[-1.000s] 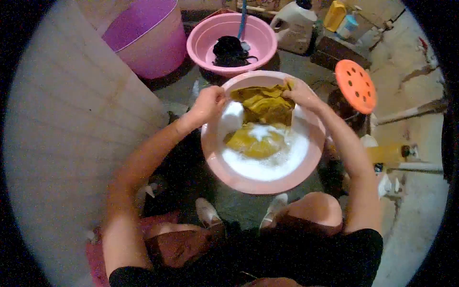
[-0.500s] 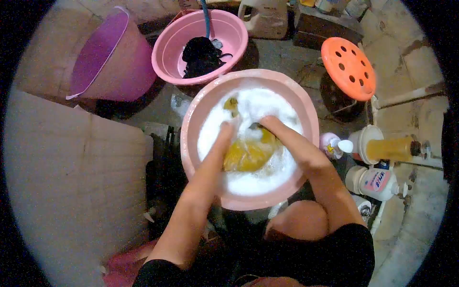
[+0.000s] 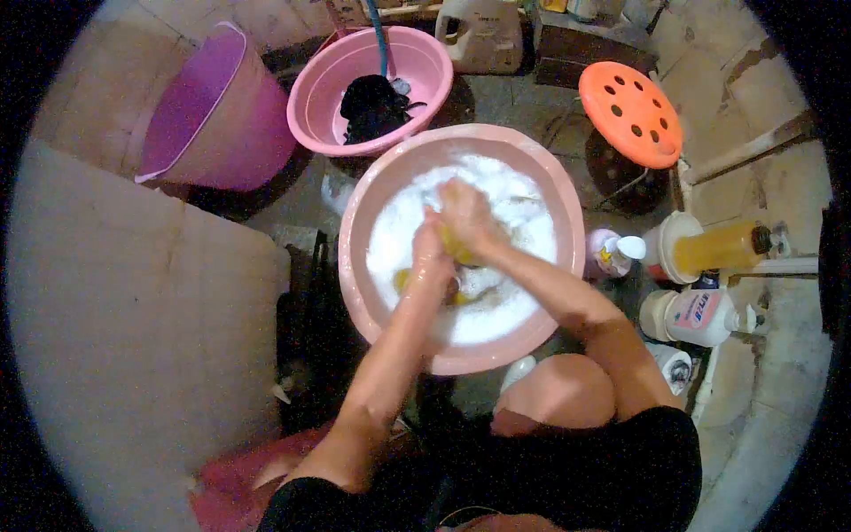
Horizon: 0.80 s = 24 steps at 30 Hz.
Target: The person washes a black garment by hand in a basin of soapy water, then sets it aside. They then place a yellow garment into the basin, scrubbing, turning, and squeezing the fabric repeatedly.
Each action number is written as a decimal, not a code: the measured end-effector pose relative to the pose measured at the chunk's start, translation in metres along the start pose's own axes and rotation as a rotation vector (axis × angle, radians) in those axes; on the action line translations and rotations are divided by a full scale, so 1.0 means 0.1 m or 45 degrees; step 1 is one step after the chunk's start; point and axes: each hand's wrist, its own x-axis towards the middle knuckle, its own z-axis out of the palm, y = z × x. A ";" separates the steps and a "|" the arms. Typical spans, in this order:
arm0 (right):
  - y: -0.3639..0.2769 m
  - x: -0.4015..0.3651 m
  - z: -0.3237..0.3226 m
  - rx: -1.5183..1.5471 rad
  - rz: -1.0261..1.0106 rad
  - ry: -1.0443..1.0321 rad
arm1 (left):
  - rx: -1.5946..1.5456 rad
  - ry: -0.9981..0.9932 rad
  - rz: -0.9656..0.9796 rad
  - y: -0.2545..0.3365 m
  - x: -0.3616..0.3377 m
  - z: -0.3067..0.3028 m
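A pale pink basin [image 3: 572, 222] full of white suds [image 3: 519, 310] stands before me. Both my hands are close together over its middle, with a wet yellow cloth [image 3: 459, 248] bunched between them. My left hand [image 3: 432, 248] is closed on the cloth, knuckles toward the camera. Slightly farther off, my right hand [image 3: 467, 215] is closed on it too, its fingers a little blurred. Other bits of yellow fabric show in the foam below and left of my wrists; how much lies under the suds is hidden.
Behind sits a pink tub [image 3: 306, 97] holding black clothing [image 3: 377, 111] and a blue-green hose [image 3: 379, 44]. A purple bucket [image 3: 239, 142] is at left. On the right are an orange stool [image 3: 634, 115], a lilac bottle [image 3: 605, 253], a white pump bottle [image 3: 700, 317] and a yellow-liquid bottle [image 3: 718, 253].
My hands have come together and lifted from the suds, the right one moving left and away from me. The yellow cloth, spread low in the basin before, is now gathered between them.
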 end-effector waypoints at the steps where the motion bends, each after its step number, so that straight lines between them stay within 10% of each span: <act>1: -0.24 -0.23 0.05 0.067 0.148 -0.139 | -0.055 -0.132 -0.062 0.11 -0.02 -0.16; 2: -0.29 -0.40 0.08 0.061 0.149 -0.141 | -0.103 -0.266 -0.123 0.23 -0.05 -0.31; 4: -0.35 -0.63 0.16 0.234 -0.870 0.013 | -0.152 -0.400 -0.181 0.21 -0.16 -0.33; 6: -0.07 -0.27 0.06 -0.172 -0.549 0.059 | 0.028 -0.040 0.212 0.10 -0.40 0.03; 8: 0.67 0.35 0.05 -0.227 -0.033 0.053 | -0.253 -0.177 -0.224 0.25 -0.62 0.33; 10: 0.88 0.44 -0.01 0.027 0.083 0.454 | -0.103 -0.400 0.065 0.40 -0.69 0.47; 12: 0.81 0.44 -0.26 0.301 0.135 0.320 | 0.684 -0.150 0.642 0.59 -0.46 0.26; 18: 0.84 0.41 -0.24 0.901 0.153 -0.110 | 1.387 -0.104 0.052 0.76 0.40 -0.36; 24: 1.23 0.37 0.42 -0.042 0.175 -0.226 | 2.073 0.442 1.373 -0.12 0.93 -0.74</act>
